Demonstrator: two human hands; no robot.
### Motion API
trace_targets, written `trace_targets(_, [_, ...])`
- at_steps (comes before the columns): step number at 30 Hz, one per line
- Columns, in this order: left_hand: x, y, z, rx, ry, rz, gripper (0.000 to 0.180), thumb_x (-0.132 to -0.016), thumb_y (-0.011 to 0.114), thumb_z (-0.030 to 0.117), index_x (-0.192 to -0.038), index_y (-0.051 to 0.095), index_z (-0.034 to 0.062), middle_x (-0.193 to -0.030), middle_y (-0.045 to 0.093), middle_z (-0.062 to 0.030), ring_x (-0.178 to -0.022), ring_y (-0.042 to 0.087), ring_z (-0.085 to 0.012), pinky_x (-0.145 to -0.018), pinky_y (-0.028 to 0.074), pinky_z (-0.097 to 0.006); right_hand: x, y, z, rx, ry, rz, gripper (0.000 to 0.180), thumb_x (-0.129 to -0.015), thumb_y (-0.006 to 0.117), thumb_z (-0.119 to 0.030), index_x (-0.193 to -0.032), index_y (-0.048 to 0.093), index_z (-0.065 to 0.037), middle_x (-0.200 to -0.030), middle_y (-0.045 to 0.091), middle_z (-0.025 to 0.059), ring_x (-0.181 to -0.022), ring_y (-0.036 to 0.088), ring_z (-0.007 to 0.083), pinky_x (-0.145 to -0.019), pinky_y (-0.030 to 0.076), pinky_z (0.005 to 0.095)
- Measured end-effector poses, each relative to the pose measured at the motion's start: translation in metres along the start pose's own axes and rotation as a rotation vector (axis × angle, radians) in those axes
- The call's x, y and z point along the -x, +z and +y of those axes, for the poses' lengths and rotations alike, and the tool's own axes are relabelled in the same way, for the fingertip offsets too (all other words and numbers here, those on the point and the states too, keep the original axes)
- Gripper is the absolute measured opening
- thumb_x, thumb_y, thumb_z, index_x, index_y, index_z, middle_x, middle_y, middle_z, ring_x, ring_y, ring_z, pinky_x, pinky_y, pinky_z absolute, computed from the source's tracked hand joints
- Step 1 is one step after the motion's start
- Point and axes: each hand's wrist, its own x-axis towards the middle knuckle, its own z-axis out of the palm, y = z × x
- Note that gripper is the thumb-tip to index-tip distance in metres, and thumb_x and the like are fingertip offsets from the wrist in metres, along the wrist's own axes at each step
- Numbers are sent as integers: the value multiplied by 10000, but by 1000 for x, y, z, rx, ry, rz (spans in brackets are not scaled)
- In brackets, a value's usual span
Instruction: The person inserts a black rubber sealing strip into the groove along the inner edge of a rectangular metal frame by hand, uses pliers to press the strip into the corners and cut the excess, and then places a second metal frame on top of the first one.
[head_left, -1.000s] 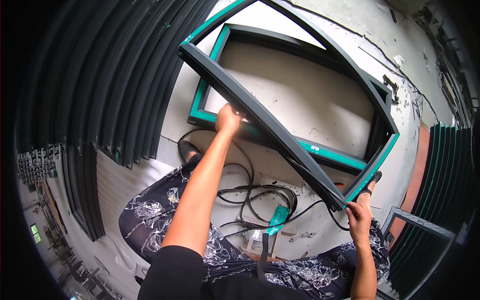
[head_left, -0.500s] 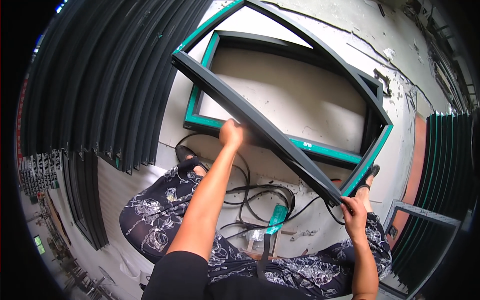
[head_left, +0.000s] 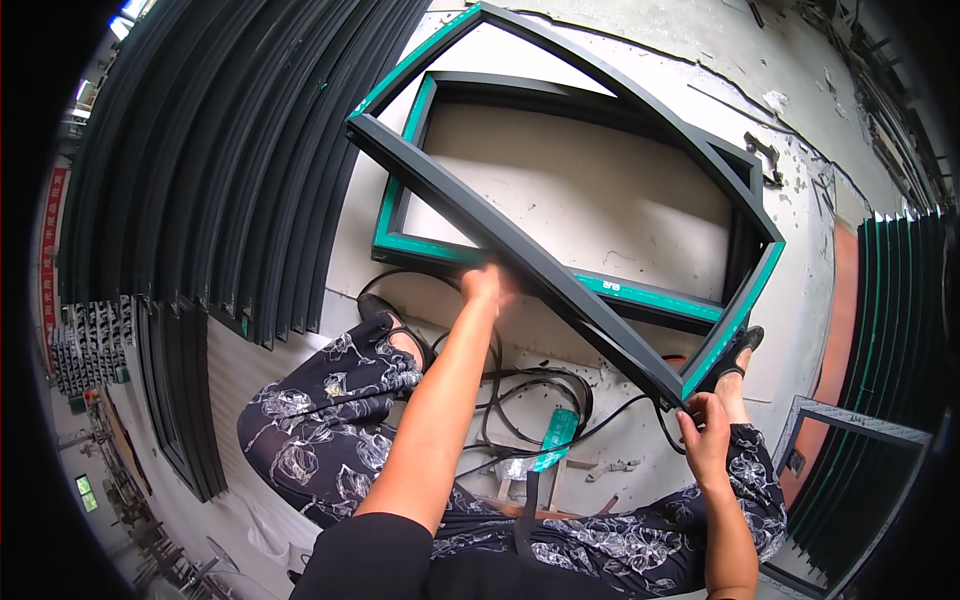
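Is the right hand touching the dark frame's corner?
Touching: in the head view the right hand has its fingers at the near corner of the dark frame.

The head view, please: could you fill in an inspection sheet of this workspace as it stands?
Surface: pale, cracked concrete floor, stained and scuffed.
Job's things: a dark metal frame with green-taped edges, tilted up; a second like frame lies flat under it.
Clutter: a green-handled tool and small scraps by the feet.
Grips: left hand on the raised frame's near rail; right hand at its lower right corner, fingers curled around a black strip.
Cables: black rubber strip or cord coiled on the floor; which, I cannot tell.
Surroundings: dark profiles stacked at left, more frames at right.
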Motion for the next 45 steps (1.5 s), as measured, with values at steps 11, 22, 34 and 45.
trace_targets(11, [10,9,-1,-58,-100,-20,369,-883,529,364,-904,569,-2,-758,645,-138,-678,641,-283,-611,535,-411,1,-8,-7,39,-122,-12,189,-718,640,3,-881,545,-4,-793,545,113,-635,553,221,-582,454,296])
trace_targets(22, [21,9,-26,95,-173,-192,323,-879,534,359,-908,558,38,-752,635,-103,-660,628,-246,-622,536,-366,9,-15,7,-52,-63,-38,181,-729,645,-14,-892,565,-10,-791,551,105,-632,562,209,-578,456,288])
trace_targets(34, [31,22,-39,72,-14,-172,201,-887,544,229,-984,543,53,-811,593,-93,-719,597,-237,-684,534,-392,13,-21,38,-60,28,-95,230,-736,657,-54,-943,560,-26,-762,542,104,-623,550,206,-585,452,292])
trace_targets(45, [58,32,-51,43,14,-226,149,-875,476,61,-1014,517,28,-914,589,-115,-810,606,-269,-751,524,-426,15,-26,76,-245,269,-180,146,-758,645,-54,-837,536,2,-653,533,51,-532,535,112,-441,456,240])
